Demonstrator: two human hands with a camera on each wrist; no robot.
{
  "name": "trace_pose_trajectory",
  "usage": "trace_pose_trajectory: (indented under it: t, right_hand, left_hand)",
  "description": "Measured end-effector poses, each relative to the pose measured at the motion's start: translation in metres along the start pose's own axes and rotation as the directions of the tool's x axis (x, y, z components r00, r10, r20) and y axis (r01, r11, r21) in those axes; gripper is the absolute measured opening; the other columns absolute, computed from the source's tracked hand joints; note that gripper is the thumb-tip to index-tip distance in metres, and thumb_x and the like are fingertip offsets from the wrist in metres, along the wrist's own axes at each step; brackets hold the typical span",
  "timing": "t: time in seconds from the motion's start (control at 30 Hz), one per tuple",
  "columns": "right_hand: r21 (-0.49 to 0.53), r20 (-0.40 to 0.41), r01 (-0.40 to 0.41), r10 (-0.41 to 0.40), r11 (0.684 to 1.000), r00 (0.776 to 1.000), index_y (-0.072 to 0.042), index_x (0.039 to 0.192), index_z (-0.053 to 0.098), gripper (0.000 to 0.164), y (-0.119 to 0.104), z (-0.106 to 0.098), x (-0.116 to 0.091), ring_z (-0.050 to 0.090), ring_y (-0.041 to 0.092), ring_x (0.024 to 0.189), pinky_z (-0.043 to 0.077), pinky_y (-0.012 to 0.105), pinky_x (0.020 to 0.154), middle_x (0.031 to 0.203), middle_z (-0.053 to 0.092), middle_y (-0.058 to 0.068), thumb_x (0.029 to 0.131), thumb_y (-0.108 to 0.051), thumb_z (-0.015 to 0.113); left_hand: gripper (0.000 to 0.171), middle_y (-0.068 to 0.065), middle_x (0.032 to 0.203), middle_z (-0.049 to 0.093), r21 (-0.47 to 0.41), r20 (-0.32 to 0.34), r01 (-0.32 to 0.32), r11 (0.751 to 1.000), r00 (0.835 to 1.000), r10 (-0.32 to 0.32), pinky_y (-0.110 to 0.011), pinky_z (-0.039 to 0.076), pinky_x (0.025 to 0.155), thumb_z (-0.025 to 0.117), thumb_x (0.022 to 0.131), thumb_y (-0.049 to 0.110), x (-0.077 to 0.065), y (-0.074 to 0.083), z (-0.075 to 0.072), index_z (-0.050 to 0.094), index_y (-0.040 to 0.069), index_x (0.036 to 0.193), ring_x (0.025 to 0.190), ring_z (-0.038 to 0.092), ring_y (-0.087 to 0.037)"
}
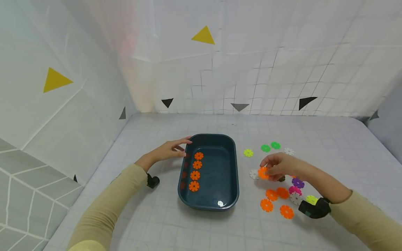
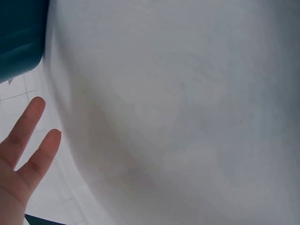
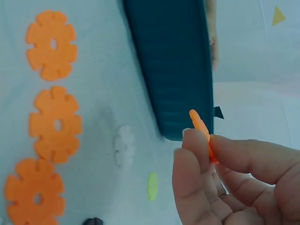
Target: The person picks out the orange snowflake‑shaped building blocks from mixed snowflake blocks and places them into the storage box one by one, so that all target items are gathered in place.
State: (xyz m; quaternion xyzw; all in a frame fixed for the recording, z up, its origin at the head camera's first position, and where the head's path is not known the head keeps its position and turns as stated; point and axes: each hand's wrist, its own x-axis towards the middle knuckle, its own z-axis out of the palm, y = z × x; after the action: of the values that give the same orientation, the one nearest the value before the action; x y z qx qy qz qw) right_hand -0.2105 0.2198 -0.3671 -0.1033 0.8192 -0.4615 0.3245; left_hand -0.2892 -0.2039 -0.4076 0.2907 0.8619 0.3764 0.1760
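Observation:
Between thumb and fingertips, my right hand pinches an orange notched building disc, raised over the tabletop to the right of a dark blue tray. Seen from the right wrist, that disc is nearly edge-on. Extended fingers of my left hand are right at the tray's left rim. The left wrist view shows two outstretched digits of this hand beneath the tray's corner. Inside the tray, several orange discs form a column along the left side.
Below the right hand lie more loose orange discs. Around them are purple, pink and white discs. Green discs and a yellow disc lie farther back. A white wall rises behind the table.

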Motion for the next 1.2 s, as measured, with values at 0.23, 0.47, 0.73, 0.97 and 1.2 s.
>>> trace_pose_trajectory:
  t: [0.23,0.47,0.73,0.97,1.2]
  right_hand:
    - [0.025,0.003,0.01,-0.01,1.0,1.0,0.007,0.113,0.053,0.031,-0.011,-0.004,-0.001,0.062,0.02,0.075,0.054,0.033,0.074,0.08,0.06,0.006,0.087,-0.007,0.059]
    - [0.026,0.001,0.021,-0.021,0.999,1.0,0.008,0.114,0.052,0.034,-0.026,-0.003,0.001,0.062,0.023,0.076,0.053,0.034,0.075,0.083,0.06,0.008,0.085,-0.007,0.061]
    - [-0.006,0.031,0.042,-0.042,0.999,0.999,0.007,0.113,0.053,0.031,-0.044,0.0,0.005,0.063,0.025,0.076,0.053,0.035,0.076,0.081,0.062,0.009,0.086,-0.006,0.059]
    - [-0.022,0.065,0.064,-0.063,0.998,0.996,0.007,0.114,0.054,0.031,-0.059,0.006,0.011,0.063,0.022,0.075,0.054,0.034,0.075,0.08,0.057,0.009,0.086,-0.005,0.058]
    - [-0.05,0.118,0.11,-0.103,0.993,0.988,0.007,0.114,0.054,0.03,-0.077,0.013,0.02,0.062,0.02,0.073,0.054,0.034,0.075,0.079,0.052,0.008,0.084,0.0,0.055]
  left_hand:
    - [0.055,0.009,0.151,0.023,-0.004,-0.002,0.009,1.0,1.0,-0.009,-0.043,0.04,0.096,0.06,0.088,0.032,0.0,0.002,0.0,0.04,0.024,0.139,0.115,0.051,-0.024]
    - [0.055,0.008,0.151,0.023,0.002,-0.008,0.002,1.0,1.0,-0.002,-0.043,0.04,0.096,0.06,0.088,0.031,-0.001,0.001,0.0,0.04,0.023,0.139,0.115,0.051,-0.025]
    - [0.054,0.009,0.151,0.022,-0.013,-0.001,0.0,1.0,1.0,0.0,-0.044,0.04,0.096,0.06,0.089,0.029,0.0,-0.001,0.001,0.041,0.023,0.139,0.115,0.051,-0.025]
    - [0.054,0.009,0.151,0.022,-0.006,-0.004,-0.008,1.0,1.0,0.008,-0.043,0.041,0.095,0.06,0.089,0.029,0.0,0.0,0.0,0.04,0.023,0.139,0.114,0.051,-0.025]
    - [0.055,0.007,0.151,0.021,-0.004,0.001,-0.017,1.0,1.0,0.017,-0.043,0.041,0.095,0.059,0.089,0.031,0.0,-0.001,0.0,0.04,0.022,0.139,0.114,0.052,-0.025]
